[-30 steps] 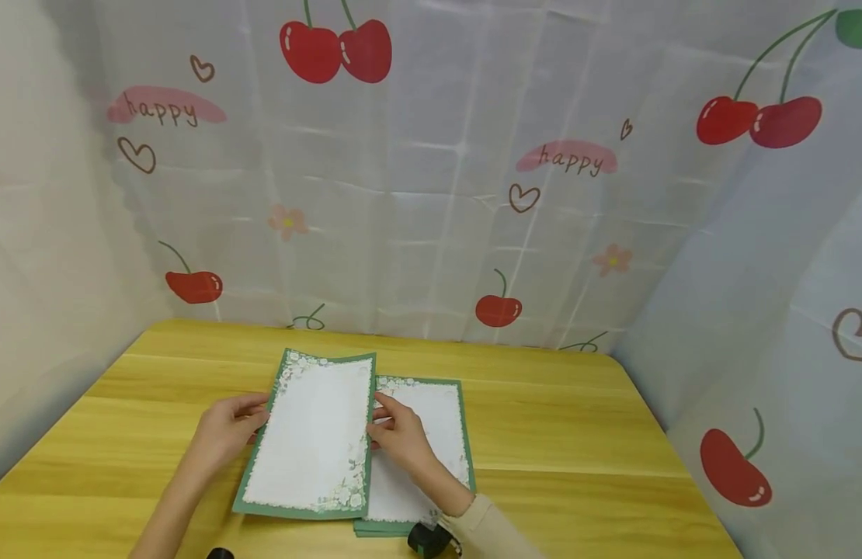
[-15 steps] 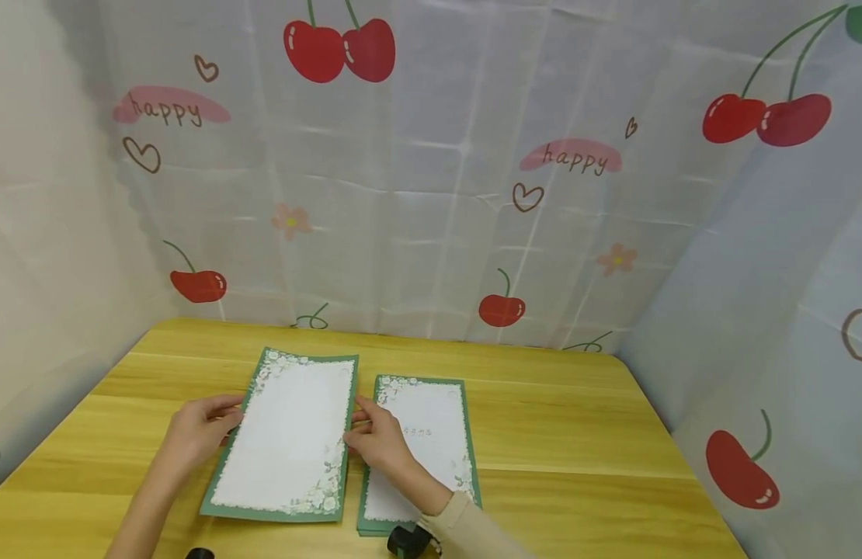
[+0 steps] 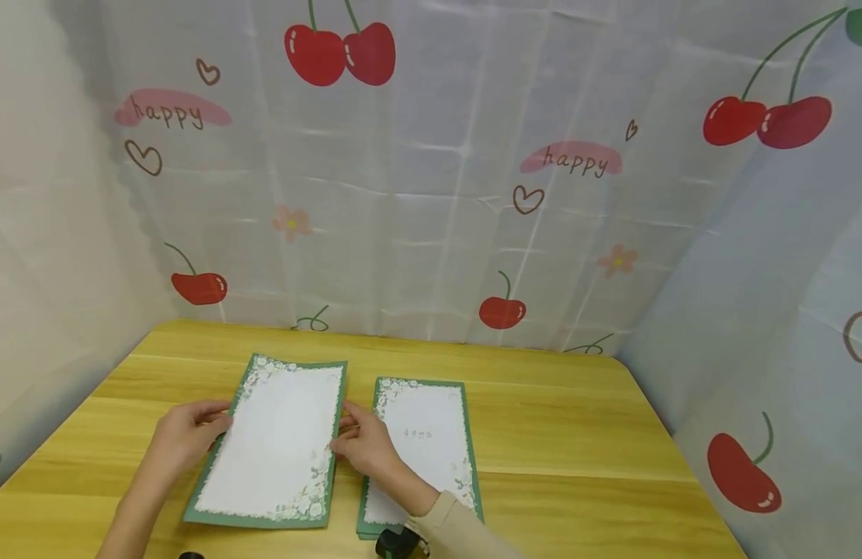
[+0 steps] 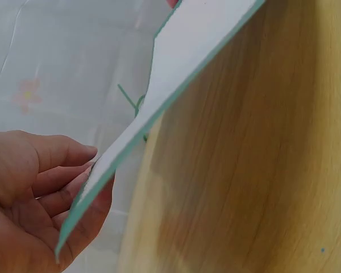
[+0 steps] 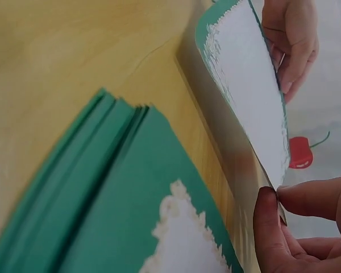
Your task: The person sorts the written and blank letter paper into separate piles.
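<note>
A sheet of paper (image 3: 270,442) with a green border and white flowers in its corners is held above the table, its surface slightly bowed. The left hand (image 3: 182,439) pinches its left edge between thumb and fingers. On the opposite edge, the right hand (image 3: 366,441) pinches it between thumb and forefinger, which the right wrist view shows closely. To the right lies a stack of matching sheets (image 3: 441,407), with small print mid-page on the top one. Part of the stack is hidden by the right forearm. In the left wrist view the paper (image 4: 176,57) appears nearly edge-on, apart from the wood.
The yellow wood-grain table (image 3: 571,442) reaches back to a white curtain (image 3: 431,155) printed with cherries and hearts, which also hangs at both sides. A black wrist camera (image 3: 397,542) is worn at the right wrist. The stack's edges (image 5: 96,165) look slightly fanned.
Both hands have carried the sheet leftward, off the stack and slightly nearer the person. The top of the stack is uncovered further, showing its print.
</note>
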Motion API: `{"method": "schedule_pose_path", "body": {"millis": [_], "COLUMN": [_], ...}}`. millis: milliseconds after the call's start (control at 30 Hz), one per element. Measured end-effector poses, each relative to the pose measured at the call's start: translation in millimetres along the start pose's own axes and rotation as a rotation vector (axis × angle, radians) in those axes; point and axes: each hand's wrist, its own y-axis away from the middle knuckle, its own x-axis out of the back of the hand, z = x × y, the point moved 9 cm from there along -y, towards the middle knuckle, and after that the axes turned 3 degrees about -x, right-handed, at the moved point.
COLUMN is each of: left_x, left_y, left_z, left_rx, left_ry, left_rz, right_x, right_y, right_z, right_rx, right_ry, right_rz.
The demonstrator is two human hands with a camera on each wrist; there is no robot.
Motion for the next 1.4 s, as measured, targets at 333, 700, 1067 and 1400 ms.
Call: {"method": "schedule_pose_path", "body": {"millis": [333, 700, 1067, 1400], "left_x": [0.3, -6.8, -15.3, -13.5], "left_y": [0.3, 0.3, -1.4, -4.6], "left_z": [-7.6, -19.2, -25.6, -34.9], "left_rx": [0.016, 0.037, 0.047, 0.075], "left_ry": [-0.077, -0.092, -0.131, -0.156], "left_rz": [-0.006, -0.033, -0.088, -0.096], "right_x": [-8.9, -16.3, -14.3, -15.8], "right_y": [2.2, 3.1, 2.4, 0.2], "right_z": [2.3, 7.6, 1.4, -2.5], "right_rx": [-0.025, -0.076, -0.059, -0.035], "right_ry": [-0.021, 0.012, 0.184, 0.289], "right_rz": [-0.034, -0.071, -0.084, -0.104]}}
